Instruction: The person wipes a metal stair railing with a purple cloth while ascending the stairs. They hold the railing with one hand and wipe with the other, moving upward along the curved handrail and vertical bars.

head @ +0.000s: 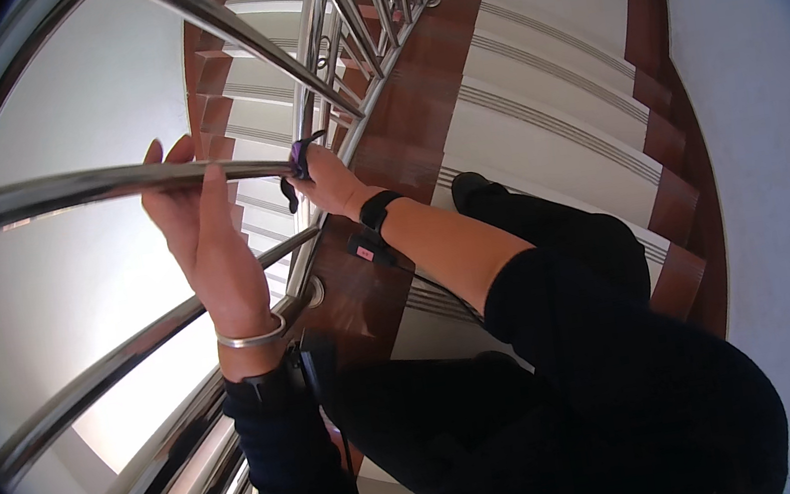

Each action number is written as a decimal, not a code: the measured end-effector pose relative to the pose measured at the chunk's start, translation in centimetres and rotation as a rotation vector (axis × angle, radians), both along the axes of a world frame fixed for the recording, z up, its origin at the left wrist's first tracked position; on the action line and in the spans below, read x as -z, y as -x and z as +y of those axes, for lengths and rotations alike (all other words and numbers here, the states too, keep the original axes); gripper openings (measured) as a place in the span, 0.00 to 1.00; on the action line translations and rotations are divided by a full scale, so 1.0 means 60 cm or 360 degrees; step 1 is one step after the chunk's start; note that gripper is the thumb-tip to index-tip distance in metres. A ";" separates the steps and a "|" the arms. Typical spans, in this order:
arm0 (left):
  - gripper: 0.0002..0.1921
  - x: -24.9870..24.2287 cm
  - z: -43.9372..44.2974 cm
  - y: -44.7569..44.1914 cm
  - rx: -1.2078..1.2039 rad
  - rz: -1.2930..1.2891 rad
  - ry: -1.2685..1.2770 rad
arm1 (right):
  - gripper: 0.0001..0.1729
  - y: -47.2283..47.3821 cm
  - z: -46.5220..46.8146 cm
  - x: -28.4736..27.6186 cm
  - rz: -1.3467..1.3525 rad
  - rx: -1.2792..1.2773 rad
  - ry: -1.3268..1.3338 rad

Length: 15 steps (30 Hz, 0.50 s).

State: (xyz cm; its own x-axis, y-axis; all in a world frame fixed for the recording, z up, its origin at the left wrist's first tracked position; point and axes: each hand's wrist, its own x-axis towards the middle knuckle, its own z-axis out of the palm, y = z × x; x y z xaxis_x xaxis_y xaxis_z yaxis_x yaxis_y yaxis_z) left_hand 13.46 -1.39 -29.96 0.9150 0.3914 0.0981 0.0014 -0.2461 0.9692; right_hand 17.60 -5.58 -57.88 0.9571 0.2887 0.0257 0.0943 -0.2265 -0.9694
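A polished metal baluster (91, 185) of the stair railing runs across the left side of the head view. My left hand (210, 250) is at this bar, its thumb on the near side and its fingertips showing beyond it; whether it grips the bar tightly I cannot tell. At the bar's far end, my right hand (329, 180) is closed around a dark cloth (299, 160) with a purple patch, pressed against the metal. Most of the cloth is hidden in the fingers. A silver bangle (253, 339) circles my left wrist, and a black band (380, 207) sits on my right.
Pale stair treads (545, 127) with grooved edges and red-brown borders lie to the right, beside a white wall (763, 119). More metal bars (102, 371) slant below my left hand. A lower flight of stairs (261, 99) shows beyond the railing. Cables hang from both wrists.
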 end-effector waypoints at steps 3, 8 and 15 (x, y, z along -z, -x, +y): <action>0.31 -0.006 0.014 0.010 0.0028 0.0032 0.0009 | 0.14 0.011 0.013 -0.125 -0.0335 0.0176 -0.0242; 0.32 -0.002 0.034 0.043 -0.0012 -0.0113 -0.0204 | 0.08 0.008 0.022 -0.302 -0.0712 0.0137 -0.0629; 0.36 0.018 0.037 0.064 0.0135 -0.0237 0.0237 | 0.14 0.010 0.031 -0.246 -0.0379 -0.0064 -0.0694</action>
State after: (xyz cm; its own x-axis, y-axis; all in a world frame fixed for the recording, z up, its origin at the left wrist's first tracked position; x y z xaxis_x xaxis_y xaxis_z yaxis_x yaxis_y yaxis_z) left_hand 9.65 0.85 -31.04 0.9251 0.3338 0.1811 -0.1587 -0.0932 0.9829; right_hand 16.98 -3.69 -43.09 0.8983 0.2386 0.3691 0.3253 0.2038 -0.9234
